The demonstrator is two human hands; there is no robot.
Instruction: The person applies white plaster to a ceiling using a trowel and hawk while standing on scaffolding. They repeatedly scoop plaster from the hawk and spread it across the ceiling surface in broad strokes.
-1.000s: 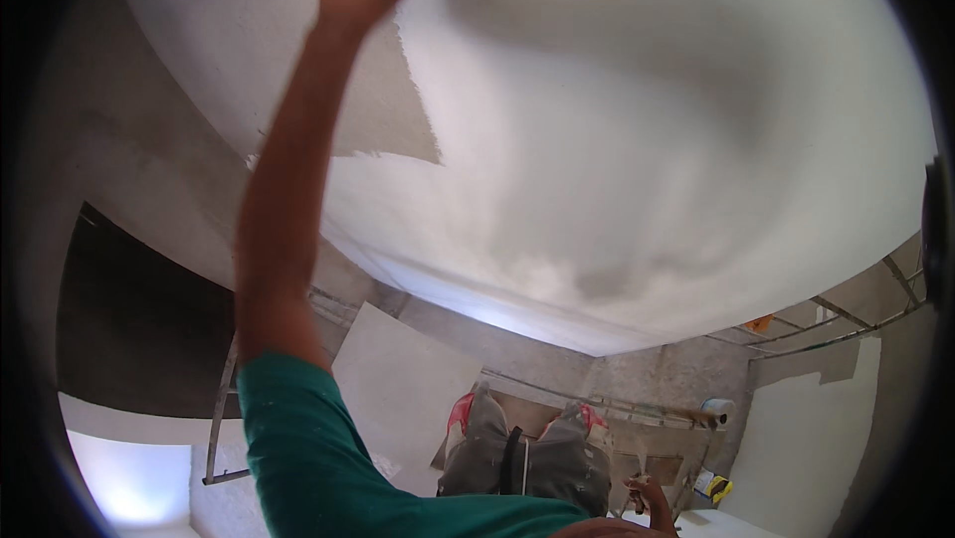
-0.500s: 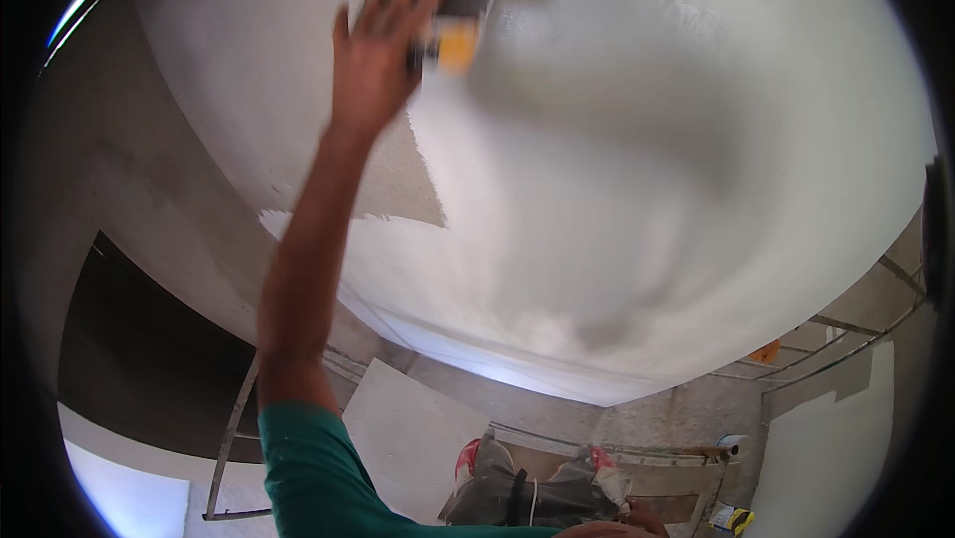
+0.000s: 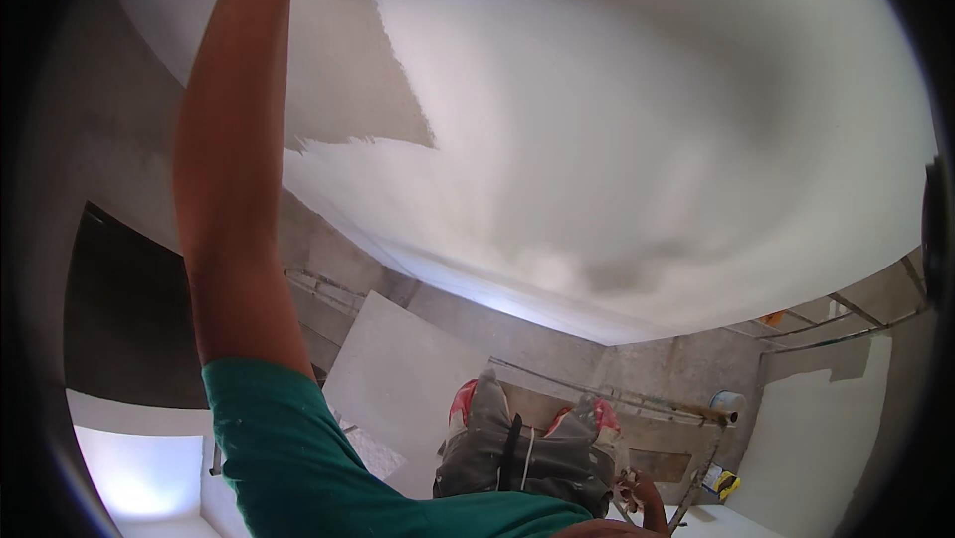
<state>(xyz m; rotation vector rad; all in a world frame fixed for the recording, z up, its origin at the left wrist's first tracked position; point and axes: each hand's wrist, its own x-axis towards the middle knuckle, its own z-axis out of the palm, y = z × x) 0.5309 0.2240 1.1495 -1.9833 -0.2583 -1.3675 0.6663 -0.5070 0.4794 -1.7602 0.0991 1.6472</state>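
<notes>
Left arm at full reach here! My bare left forearm (image 3: 239,120), out of a short green cloth sleeve (image 3: 284,439), runs along the left and off the far edge of the view. The left hand itself is out of sight, so whether its fingers are spread or pinching something, I cannot tell.

And here's the relation that counts: the rough, matt grey bare patch (image 3: 348,66) lies just to the right of that forearm, partly behind it. Its ragged right edge slants from far to near, leaning right as it comes closer, down to a sharp corner. The far end is cut off, so the full long axis stays unknown. The left arm is clearly the nearer one.

Around it, to the right and on the near side, spreads the broad, smooth white-coated surface (image 3: 557,170), far beyond both hands' visible parts. My right hand (image 3: 640,490) sits low on the near right, beside my dusty grey trousers with red patches (image 3: 527,463), well apart from the bare patch. Its fingers look bent, but it's too small to tell what, if anything, they pinch. Just right of it: a small yellow-and-black packet (image 3: 724,481).
</notes>
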